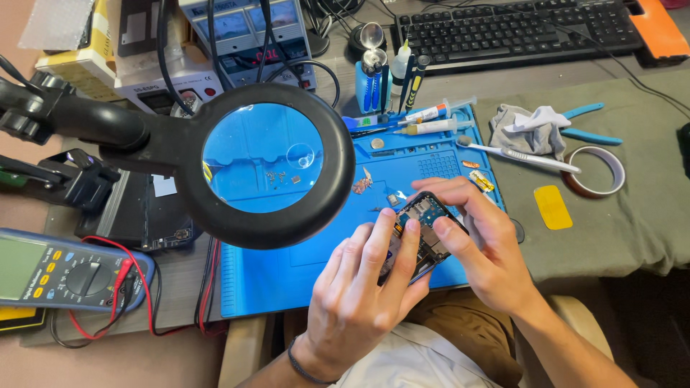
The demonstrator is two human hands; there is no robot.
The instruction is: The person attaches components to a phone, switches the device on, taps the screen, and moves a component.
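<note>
- The opened phone (420, 233) sat over the blue mat's (287, 280) near edge, at five o'clock from the magnifier (262, 162).
- The left hand (359, 294) was clamped around the phone; the right hand (478, 244) had fingertips pinched together on its board, seemingly mid-disassembly, calling for fine grip next.
- A multimeter (65, 269) lay at nine o'clock, a keyboard (510, 29) at twelve, on a cluttered bench.

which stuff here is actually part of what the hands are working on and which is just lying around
In hand:
- opened phone, held by left hand and right hand
- blue work mat beneath
- small loose parts on the mat

Lying about:
- magnifier lamp
- multimeter
- toothbrush
- tape roll
- grey cloth
- keyboard
- syringes
</note>
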